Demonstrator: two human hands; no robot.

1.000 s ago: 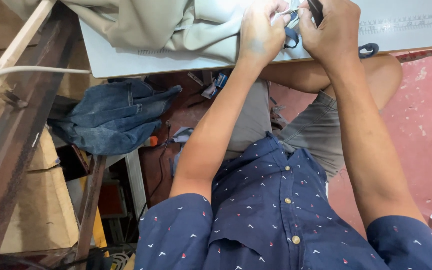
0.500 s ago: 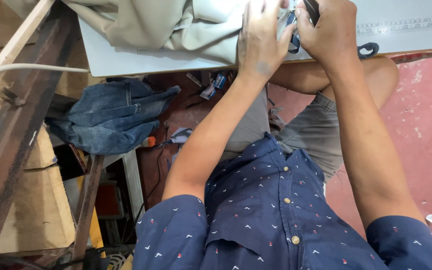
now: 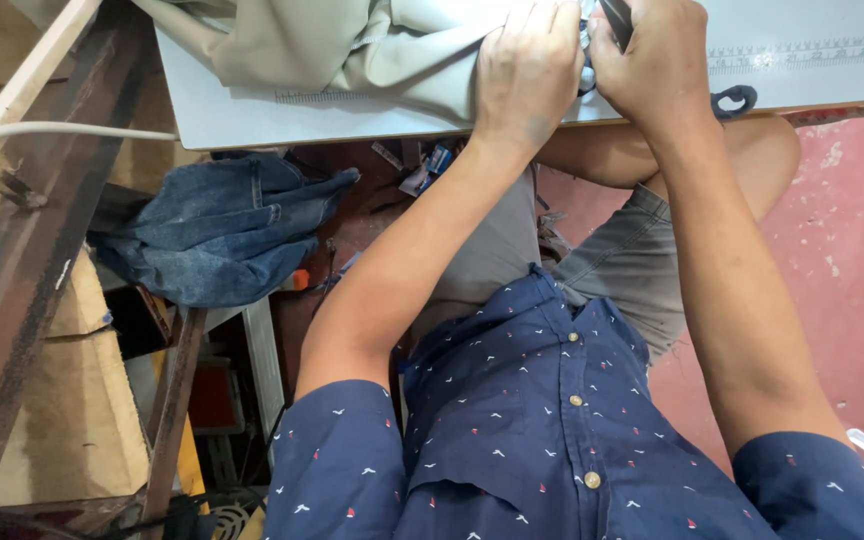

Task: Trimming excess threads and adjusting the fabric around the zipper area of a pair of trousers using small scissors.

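At the near edge of the pale grey bench (image 3: 252, 115), I saw my left hand (image 3: 527, 70) pressed flat, fingers closed down on the bunched beige cloth (image 3: 352, 50). My right hand (image 3: 657, 65), just beside it, was curled around a small dark tool (image 3: 617, 20). Cloth trailed away leftward from both hands, the left nearer. A heap of blue denim (image 3: 217, 230) lay below.

So I'm looking at the cloth (image 3: 372, 50), a pale beige-grey fabric, bunched and folded in soft creases on the light table, spilling off the top edge of view. Its right end sits tucked under my left hand. There's also a small dark tool (image 3: 616, 18), slim and blackish, poking up at my right hand, mostly hidden.
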